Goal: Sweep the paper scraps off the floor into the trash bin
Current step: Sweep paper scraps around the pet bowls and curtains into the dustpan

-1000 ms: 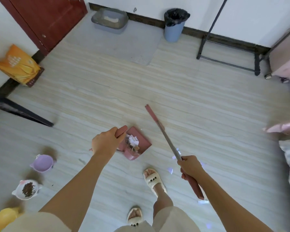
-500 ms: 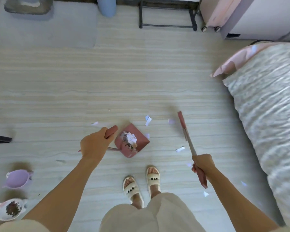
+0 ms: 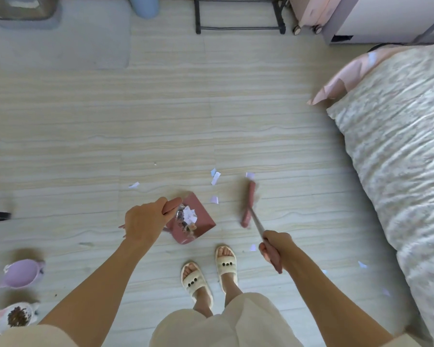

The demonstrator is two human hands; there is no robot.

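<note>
My left hand point(image 3: 142, 223) grips the handle of a dusty-pink dustpan point(image 3: 201, 225) that rests on the floor and holds several white paper scraps point(image 3: 189, 214). My right hand point(image 3: 273, 246) is closed on the handle of a pink broom point(image 3: 248, 204), whose head touches the floor just right of the dustpan. Loose paper scraps point(image 3: 215, 177) lie on the floor in front of the pan and broom, and a few more scraps point(image 3: 362, 264) lie near the bed. The blue trash bin point(image 3: 143, 6) stands at the far wall, only its base in view.
A bed with a floral cover point(image 3: 398, 151) fills the right side. Pet bowls point(image 3: 21, 272) sit at the lower left. A grey mat point(image 3: 60, 41) and litter tray point(image 3: 23, 11) lie at the far left, a black rack point(image 3: 239, 27) at the top. My sandalled feet point(image 3: 211, 269) stand behind the pan.
The view has swung right and downward, bringing the bed into sight. The broom head has come down onto the floor next to the dustpan. Both hands keep their grips.
</note>
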